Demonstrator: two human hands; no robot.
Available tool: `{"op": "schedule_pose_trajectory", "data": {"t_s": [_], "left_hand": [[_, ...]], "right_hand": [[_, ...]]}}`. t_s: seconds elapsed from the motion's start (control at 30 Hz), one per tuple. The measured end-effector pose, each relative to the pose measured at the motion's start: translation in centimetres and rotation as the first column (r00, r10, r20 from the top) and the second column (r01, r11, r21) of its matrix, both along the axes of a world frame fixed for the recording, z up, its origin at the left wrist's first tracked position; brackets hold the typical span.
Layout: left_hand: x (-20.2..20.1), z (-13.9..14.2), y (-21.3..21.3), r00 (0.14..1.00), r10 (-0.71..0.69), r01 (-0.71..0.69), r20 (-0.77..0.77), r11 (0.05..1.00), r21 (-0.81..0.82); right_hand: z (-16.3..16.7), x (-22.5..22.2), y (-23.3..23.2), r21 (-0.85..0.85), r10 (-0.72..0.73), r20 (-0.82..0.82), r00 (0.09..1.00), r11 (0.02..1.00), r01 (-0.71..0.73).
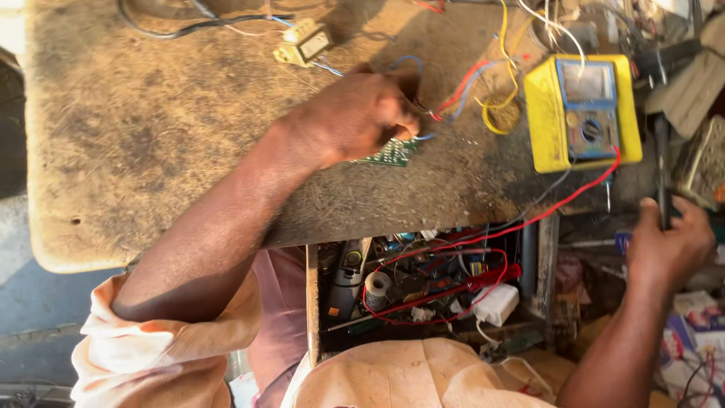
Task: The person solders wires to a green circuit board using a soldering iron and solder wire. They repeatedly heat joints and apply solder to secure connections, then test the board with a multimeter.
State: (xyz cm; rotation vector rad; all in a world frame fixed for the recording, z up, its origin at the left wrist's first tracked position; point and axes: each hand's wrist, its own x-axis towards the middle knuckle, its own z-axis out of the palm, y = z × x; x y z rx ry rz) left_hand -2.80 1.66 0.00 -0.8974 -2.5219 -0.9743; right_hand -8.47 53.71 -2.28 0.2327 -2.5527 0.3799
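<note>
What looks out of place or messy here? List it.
The open drawer is crammed with tangled red leads and loose parts. The multimeter lies among a snarl of wires. Nothing looks spilled or broken.

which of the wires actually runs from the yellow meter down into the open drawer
The long red wire: it leaves the yellow meter's lower right corner and loops into the open drawer. The yellow wire and blue wire stay on the benchtop.
</note>
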Motion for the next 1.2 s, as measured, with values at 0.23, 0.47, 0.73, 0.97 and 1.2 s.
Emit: {"op": "schedule_pose_trajectory", "data": {"t_s": [0.23,0.47,0.73,0.97,1.2], "left_hand": [[-0.3,-0.5,0.3,0.995,0.092,-0.088,0.044,0.993,-0.084],[-0.2,-0.7,0.3,0.988,0.107,-0.103,0.111,0.994,-0.038],[-0.6,-0.8,0.4,0.986,0.116,-0.105,0.12,0.99,-0.093],[-0.6,-1.1,0.3,0.98,0.127,-0.113,0.156,0.989,-0.099],[-0.7,-1.2,0.5,0.976,0.144,-0.127,0.161,0.986,-0.112]], "right_hand": [[2.4,2.6,3.0,0.136,-0.487,0.273,0.83,0.873,0.468],[5.6,3.3,0.6,0.135,-0.43,0.436,0.791,0.9,0.414],[11.7,3.9,-9.7,-0.107,-0.006,0.522,0.853,0.992,0.072],[12.9,3.6,-18.6,-0.41,0.512,0.337,0.79,0.835,-0.366],[13.1,3.5,-20.8,-0.332,0.511,0.323,0.797,0.849,-0.41]]}}
